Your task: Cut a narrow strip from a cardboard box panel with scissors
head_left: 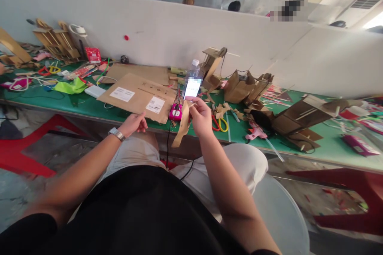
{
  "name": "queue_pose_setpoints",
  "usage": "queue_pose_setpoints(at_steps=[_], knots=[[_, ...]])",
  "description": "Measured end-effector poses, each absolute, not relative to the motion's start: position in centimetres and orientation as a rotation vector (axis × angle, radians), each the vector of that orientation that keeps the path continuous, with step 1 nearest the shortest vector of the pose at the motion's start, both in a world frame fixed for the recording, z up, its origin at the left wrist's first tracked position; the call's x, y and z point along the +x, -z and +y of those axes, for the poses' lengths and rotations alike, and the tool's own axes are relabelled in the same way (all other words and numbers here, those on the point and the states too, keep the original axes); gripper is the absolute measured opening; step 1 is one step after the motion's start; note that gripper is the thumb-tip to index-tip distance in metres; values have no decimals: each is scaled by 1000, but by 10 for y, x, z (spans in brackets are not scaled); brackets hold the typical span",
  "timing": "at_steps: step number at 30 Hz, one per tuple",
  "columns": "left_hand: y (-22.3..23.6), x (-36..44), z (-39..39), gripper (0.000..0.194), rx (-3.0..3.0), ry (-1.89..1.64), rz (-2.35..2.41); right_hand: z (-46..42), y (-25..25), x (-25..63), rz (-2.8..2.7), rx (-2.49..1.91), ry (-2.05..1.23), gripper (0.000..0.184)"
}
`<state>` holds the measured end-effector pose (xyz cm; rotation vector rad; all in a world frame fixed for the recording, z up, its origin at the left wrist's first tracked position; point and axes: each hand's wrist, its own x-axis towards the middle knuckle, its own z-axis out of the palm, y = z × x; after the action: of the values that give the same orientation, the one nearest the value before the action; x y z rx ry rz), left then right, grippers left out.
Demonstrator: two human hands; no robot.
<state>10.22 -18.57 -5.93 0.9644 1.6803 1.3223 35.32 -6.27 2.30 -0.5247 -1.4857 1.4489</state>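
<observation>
My right hand (201, 117) pinches a narrow, ragged strip of brown cardboard (181, 125), which hangs down past the table's front edge. Just beyond its fingertips a lit phone (193, 88) stands upright in front of a clear plastic bottle (195, 67). My left hand (135, 124), with a watch on the wrist, is over my lap near the front edge of a large cardboard sheet (134, 97) with white labels. Its fingers are curled in, and nothing shows in them. Between the hands lies a magenta power strip (175, 112) with a black cable.
Orange and yellow scissors (221, 123) and a pink glue gun (256, 132) lie right of my right hand. Cardboard structures (296, 117) stand farther right and at the back left. Scraps and sticks litter the green table (206, 143). A white partition (155, 36) rises behind it.
</observation>
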Motion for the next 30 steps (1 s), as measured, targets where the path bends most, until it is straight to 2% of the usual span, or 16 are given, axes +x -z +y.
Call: queue_pose_setpoints(at_steps=[5,9,14,19,25,30], knots=[[45,146,-207,67,1136,-1481,1566,-75,-18,347,-1701,-382,-1567,34],[29,183,-219,61,1334,-1535,1163,-88,-12,342,-1811,-298,-1587,34],[21,201,-224,35,1182,-1578,1196,-95,-9,341,-1845,-205,-1611,32],[20,199,-228,23,1026,-1600,1101,-93,-9,342,-1758,-105,-1741,34],[13,199,-233,25,832,-1540,974,-89,-6,337,-1582,-126,-1730,33],[14,200,-236,23,864,-1528,1016,-88,-6,335,-1499,-134,-1743,38]])
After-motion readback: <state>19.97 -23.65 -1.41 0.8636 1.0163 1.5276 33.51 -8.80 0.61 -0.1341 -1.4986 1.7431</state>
